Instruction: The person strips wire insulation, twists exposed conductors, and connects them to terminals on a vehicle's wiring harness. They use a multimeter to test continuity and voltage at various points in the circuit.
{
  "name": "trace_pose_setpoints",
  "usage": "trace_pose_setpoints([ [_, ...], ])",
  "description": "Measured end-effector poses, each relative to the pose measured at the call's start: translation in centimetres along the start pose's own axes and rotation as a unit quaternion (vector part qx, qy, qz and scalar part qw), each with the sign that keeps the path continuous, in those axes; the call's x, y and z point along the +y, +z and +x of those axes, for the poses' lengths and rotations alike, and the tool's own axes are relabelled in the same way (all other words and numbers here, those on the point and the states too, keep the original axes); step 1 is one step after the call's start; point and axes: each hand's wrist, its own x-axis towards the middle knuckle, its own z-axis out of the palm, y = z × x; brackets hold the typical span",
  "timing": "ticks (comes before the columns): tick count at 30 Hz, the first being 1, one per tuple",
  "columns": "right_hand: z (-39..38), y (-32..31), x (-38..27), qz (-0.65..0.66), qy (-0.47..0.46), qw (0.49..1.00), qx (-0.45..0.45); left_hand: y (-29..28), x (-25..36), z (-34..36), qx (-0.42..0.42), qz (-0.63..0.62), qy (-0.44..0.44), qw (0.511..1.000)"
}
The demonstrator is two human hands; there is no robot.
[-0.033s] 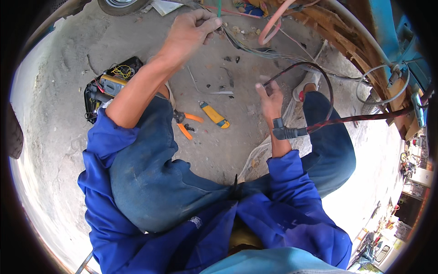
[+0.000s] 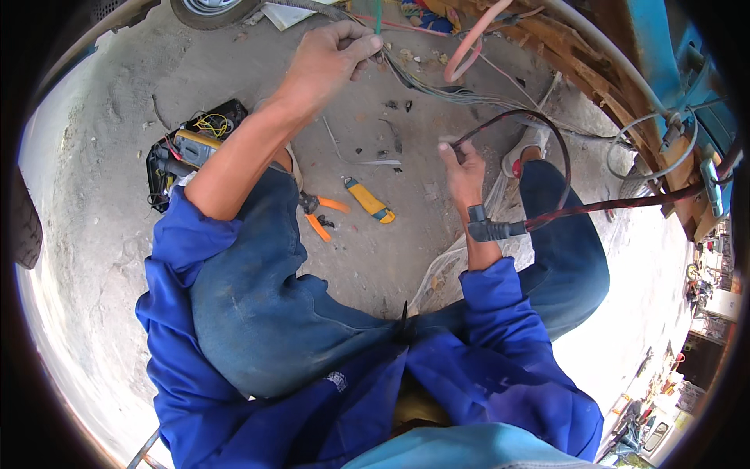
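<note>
Green wire is pinched in left hand, white marking on jacket illegible

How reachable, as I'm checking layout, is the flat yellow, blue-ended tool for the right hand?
Probably yes: though seemingly holding a dark looped cable, the right hand has nothing visible blocking the yellow tool.

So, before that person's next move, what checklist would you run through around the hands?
1. Left hand pinching the thin green wire: ok, thumb and fingertips meet there.
2. Right hand on the dark cable: ok, at the fingertips.
3. Black connector not touching the right forearm: cannot tell, they overlap in view.
4. Orange-handled tool and yellow tool set down: ok, both on the ground.
5. Green wire without current: cannot tell.
</note>
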Motion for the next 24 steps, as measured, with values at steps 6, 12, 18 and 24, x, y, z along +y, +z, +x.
trace_pose_setpoints([
  [6, 1.9, 1.4, -8.0, 0.238, -0.006, 0.964, -0.122, -0.5, 0.4, -0.1, -0.006, -0.018, -0.019, 1.000],
  [12, 2.9, 4.1, -14.8, 0.385, -0.004, 0.904, -0.184, -0.6, 0.1, 0.2, -0.005, -0.021, -0.021, 1.000],
  [18, 3.7, 5.6, -16.4, 0.367, 0.014, 0.915, -0.165, -0.1, -0.2, 0.6, 0.004, -0.011, -0.025, 1.000],
  [24, 4.0, 5.5, -16.4, 0.341, 0.037, 0.924, -0.171, 0.2, -0.5, 0.8, 0.003, -0.020, -0.022, 1.000],
])
